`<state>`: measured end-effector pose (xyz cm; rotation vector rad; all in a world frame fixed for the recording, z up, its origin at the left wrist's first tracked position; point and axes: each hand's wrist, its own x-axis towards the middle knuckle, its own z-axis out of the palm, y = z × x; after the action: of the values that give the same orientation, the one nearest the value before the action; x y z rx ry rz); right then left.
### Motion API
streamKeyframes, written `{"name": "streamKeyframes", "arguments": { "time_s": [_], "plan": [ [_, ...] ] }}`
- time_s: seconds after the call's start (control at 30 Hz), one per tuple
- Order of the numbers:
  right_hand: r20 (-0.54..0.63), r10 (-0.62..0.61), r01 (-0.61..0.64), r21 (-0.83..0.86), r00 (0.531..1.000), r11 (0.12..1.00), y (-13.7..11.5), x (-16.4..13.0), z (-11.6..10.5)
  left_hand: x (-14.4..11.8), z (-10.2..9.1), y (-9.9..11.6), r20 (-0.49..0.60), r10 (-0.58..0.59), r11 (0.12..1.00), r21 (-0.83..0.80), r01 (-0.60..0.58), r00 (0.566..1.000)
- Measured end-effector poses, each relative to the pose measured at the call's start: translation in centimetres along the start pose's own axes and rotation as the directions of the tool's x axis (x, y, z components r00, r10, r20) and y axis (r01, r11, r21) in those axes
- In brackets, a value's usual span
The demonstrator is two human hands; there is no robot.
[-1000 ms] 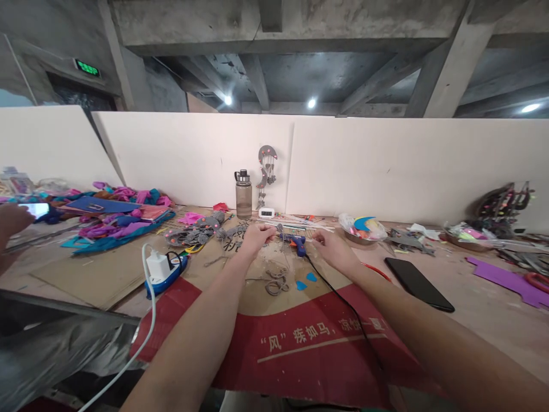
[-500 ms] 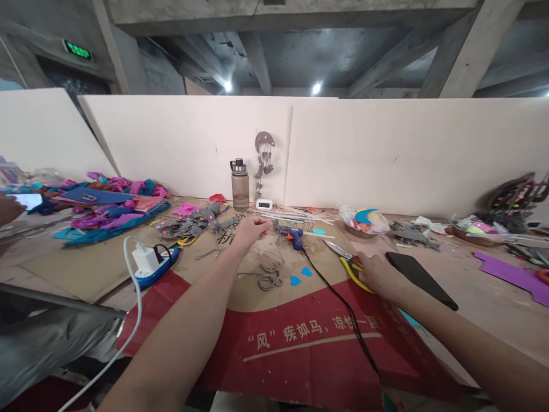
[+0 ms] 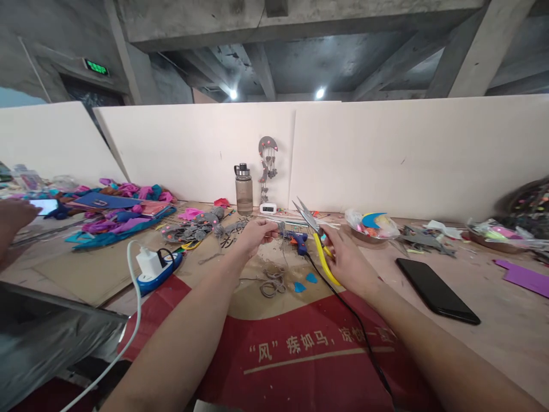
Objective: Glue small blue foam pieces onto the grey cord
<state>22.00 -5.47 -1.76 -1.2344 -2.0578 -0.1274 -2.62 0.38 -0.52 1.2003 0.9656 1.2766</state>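
1. Head view, the hands: the right hand (image 3: 348, 260) is closed around the yellow handles of a pair of scissors (image 3: 316, 239), whose blades stand open and point up and to the left. The left hand (image 3: 256, 234) pinches a small grey wire piece (image 3: 281, 230) just beside the blade tips, above the cardboard sheet (image 3: 300, 337) on the bench (image 3: 493, 297).
2. Doing the cut well, as I judge it: hold the grey piece taut and steady, bring the blades square across it, and keep the left fingertips back from the edges. The black cord (image 3: 343, 309) of the blue glue gun (image 3: 298, 240) runs just under the right wrist, so it should stay out of the blades.
3. Containers: a water bottle (image 3: 243, 191) stands upright against the white back panel; whether it holds liquid I cannot tell. A shallow metal bowl (image 3: 372, 224) to the right holds coloured foam scraps in clear plastic.
4. Nearby: a black phone (image 3: 437, 290) lies flat to the right, and loose grey loops (image 3: 273, 280) lie on the cardboard.
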Motion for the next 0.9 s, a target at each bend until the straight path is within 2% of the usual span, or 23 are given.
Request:
{"name": "streamKeyframes", "arguments": {
  "time_s": [0.1,0.23,0.4,0.57,0.9],
  "plan": [
    [0.074,-0.022,0.024,-0.024,0.997,0.999,1.2,-0.3,1.0,0.0,0.0,0.3,-0.015,-0.025,0.999,-0.048,0.024,1.0],
    [0.079,-0.036,0.053,-0.218,0.996,0.975,2.8,-1.5,0.9,0.0,0.2,0.5,-0.036,-0.026,0.996,-0.085,0.023,0.999],
    [0.077,-0.061,0.087,-0.398,0.995,0.913,2.2,-1.6,0.0,-0.3,0.3,0.5,-0.048,-0.057,0.995,-0.081,0.053,0.997],
    [0.102,-0.071,0.11,-0.46,0.992,0.881,2.1,-1.6,0.0,-0.4,0.1,0.4,0.038,-0.09,0.996,-0.022,0.091,0.995],
    [0.093,-0.135,0.164,-0.537,0.986,0.828,2.3,-1.8,-0.5,-0.6,0.3,0.7,0.056,-0.107,0.994,0.027,0.106,0.993]
  ]
}}
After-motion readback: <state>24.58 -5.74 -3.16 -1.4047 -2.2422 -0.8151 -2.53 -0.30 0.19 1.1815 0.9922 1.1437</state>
